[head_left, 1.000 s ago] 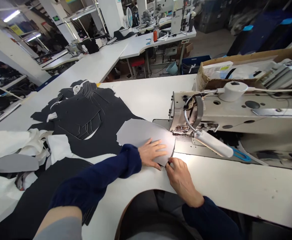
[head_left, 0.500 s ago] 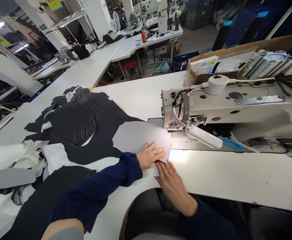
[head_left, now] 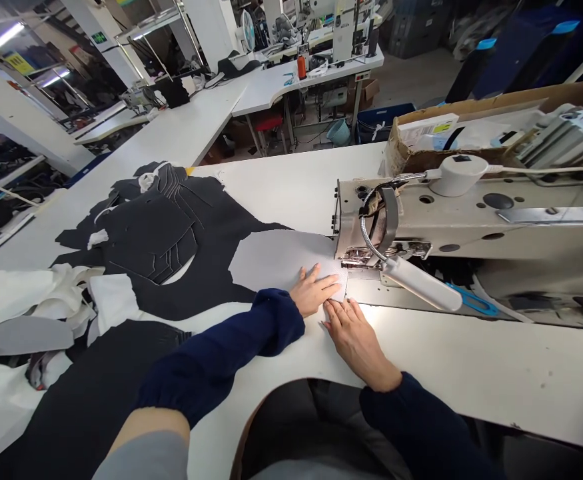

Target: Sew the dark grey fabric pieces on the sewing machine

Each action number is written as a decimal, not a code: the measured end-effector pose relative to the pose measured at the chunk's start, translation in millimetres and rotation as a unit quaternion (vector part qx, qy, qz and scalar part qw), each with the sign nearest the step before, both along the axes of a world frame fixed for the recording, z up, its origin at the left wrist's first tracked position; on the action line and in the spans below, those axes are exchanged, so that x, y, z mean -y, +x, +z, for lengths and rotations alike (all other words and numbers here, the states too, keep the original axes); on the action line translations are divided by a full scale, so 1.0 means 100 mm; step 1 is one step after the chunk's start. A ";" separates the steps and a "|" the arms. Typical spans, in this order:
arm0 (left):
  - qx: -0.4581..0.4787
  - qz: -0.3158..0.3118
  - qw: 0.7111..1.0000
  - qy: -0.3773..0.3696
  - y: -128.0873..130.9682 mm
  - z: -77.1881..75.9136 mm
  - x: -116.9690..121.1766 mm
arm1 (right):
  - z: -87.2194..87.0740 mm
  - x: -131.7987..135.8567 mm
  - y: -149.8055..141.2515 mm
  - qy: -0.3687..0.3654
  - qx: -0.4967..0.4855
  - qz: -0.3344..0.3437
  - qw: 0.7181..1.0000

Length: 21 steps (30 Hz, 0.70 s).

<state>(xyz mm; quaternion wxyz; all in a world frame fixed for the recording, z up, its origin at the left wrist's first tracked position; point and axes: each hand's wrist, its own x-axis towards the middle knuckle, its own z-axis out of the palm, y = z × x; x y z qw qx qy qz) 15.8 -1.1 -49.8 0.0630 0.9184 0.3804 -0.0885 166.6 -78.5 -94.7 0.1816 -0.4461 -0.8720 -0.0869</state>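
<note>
A light grey fabric panel [head_left: 271, 263] lies flat, its right end beside the needle area of the sewing machine [head_left: 401, 220]. My left hand [head_left: 314, 291] rests on the panel, palm down with its fingers spread. At the panel's near right corner, my right hand [head_left: 356, 343] lies with outstretched fingers, the tips touching the edge. Beneath the panel's left part spreads black fabric [head_left: 211, 267]. The machine head hides the needle from this angle.
Stacked black cut pieces [head_left: 146, 233] lie on the left, with white fabric scraps [head_left: 16, 300] nearer me. A white lamp [head_left: 421, 283] hangs by the machine head, close to a blue tool [head_left: 476, 303]. Behind the machine stands a cardboard box [head_left: 396, 147].
The grey panel's near corner and both hands have moved away from me, toward the machine. The camera view has shifted slightly. Both hands keep their places on the panel.
</note>
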 end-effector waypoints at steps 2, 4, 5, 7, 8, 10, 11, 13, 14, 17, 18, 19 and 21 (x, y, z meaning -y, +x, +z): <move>-0.008 0.015 1.000 0.007 0.04 0.01 -0.03 | 0.01 -0.07 0.03 -0.011 -0.002 -0.006 1.000; -0.014 0.021 1.000 0.017 0.04 0.01 -0.05 | 0.00 -0.12 0.06 -0.022 -0.013 -0.008 1.000; -0.017 0.016 1.000 0.021 0.03 0.01 -0.06 | 0.00 -0.13 0.08 -0.028 -0.023 -0.006 0.999; -0.023 -0.007 0.999 0.025 -0.01 0.00 -0.06 | -0.01 -0.13 0.13 -0.035 -0.050 0.005 0.998; -0.025 -0.021 0.999 0.025 -0.05 0.00 -0.06 | -0.02 -0.12 0.16 -0.034 -0.065 0.013 0.997; -0.025 -0.044 0.998 0.028 -0.10 -0.01 -0.06 | -0.02 -0.06 0.23 -0.021 -0.097 0.024 0.995; -0.023 -0.051 0.998 0.031 -0.12 -0.01 -0.06 | -0.01 -0.03 0.25 -0.013 -0.113 0.026 0.993; -0.016 -0.057 0.997 0.039 -0.14 0.00 -0.06 | 0.01 0.03 0.30 -0.004 -0.144 0.019 0.989; -0.014 -0.059 0.997 0.043 -0.14 0.00 -0.06 | 0.03 0.05 0.31 -0.005 -0.158 0.011 0.987; -0.011 -0.060 0.996 0.059 -0.12 0.00 -0.05 | 0.07 0.04 0.29 -0.007 -0.173 -0.002 0.985; -0.011 -0.060 0.996 0.064 -0.11 0.00 -0.04 | 0.08 0.02 0.28 -0.006 -0.166 0.001 0.986; -0.009 -0.060 0.996 0.068 -0.11 -0.02 -0.03 | 0.08 0.00 0.25 -0.002 -0.153 0.008 0.988; 0.001 -0.059 0.995 0.077 -0.12 -0.07 0.00 | 0.06 -0.05 0.20 0.007 -0.114 0.025 0.993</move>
